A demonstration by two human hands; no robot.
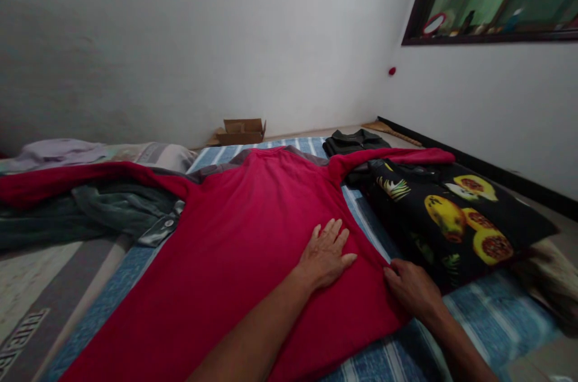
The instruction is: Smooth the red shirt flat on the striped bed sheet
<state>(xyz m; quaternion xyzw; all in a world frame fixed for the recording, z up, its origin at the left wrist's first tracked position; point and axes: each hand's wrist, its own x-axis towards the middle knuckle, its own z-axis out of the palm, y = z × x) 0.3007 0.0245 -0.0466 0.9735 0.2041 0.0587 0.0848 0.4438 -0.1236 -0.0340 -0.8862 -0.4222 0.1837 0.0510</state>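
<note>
A red long-sleeved shirt point(253, 231) with grey shoulder panels lies spread out, its collar toward the wall and its sleeves reaching out to both sides. My left hand point(326, 254) rests flat on the right half of the shirt, fingers spread. At the shirt's right side edge, my right hand point(412, 287) is closed with the fabric pinched between thumb and fingers. Beneath the shirt is a blue and white striped sheet point(487, 313). The right sleeve lies across the top of a black fruit-print shirt point(456, 213).
Dark folded clothes point(354, 141) lie behind the right sleeve. Dark green clothing point(121, 207) and a grey-beige cloth with lettering point(58, 286) lie on the left. An open cardboard box point(241, 132) stands by the back wall. A dark-framed window point(492, 3) is upper right.
</note>
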